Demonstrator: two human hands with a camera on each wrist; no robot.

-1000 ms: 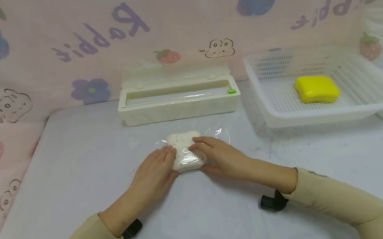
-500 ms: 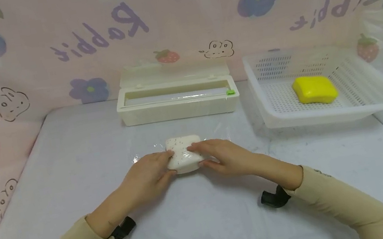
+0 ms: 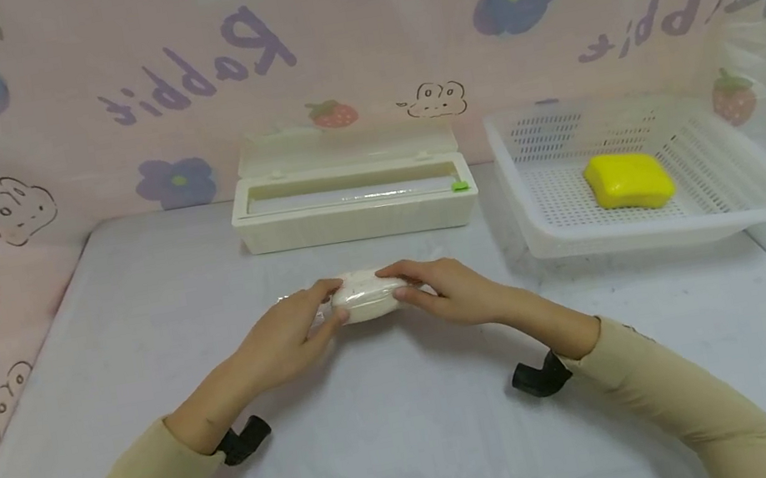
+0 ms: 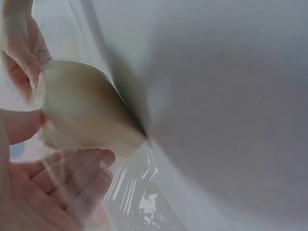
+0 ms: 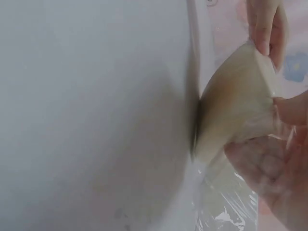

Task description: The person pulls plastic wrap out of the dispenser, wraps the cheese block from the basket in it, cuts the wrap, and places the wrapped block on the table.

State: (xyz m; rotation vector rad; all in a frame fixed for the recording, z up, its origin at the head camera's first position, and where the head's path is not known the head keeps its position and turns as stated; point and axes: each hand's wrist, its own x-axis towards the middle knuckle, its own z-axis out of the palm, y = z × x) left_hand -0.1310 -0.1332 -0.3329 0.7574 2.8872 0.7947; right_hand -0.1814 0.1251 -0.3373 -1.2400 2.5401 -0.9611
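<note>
A white, dark-speckled bar with rounded corners [image 3: 366, 303], like a bar of soap, is tilted up on its edge at mid-table. Clear cling film [image 4: 126, 190] wraps over it and hangs wrinkled beyond its end in both wrist views. My left hand [image 3: 285, 336] pinches the bar's left end, thumb on the near side and fingers on the far side. At the opposite end my right hand [image 3: 456, 292] pinches it likewise through the film. The bar's smooth beige underside [image 5: 236, 101] shows in the right wrist view.
Behind the bar stands a cream cling film dispenser [image 3: 357, 222], lid raised, with a green slide cutter [image 3: 460, 186] on its edge. A white perforated basket [image 3: 670, 229] at the right holds a yellow block [image 3: 629, 181]. A printed curtain [image 3: 365, 39] hangs behind the table.
Both hands have gripped the bar at its ends and tipped it up from lying flat, its near edge rising. The film around it has been drawn in with it.
</note>
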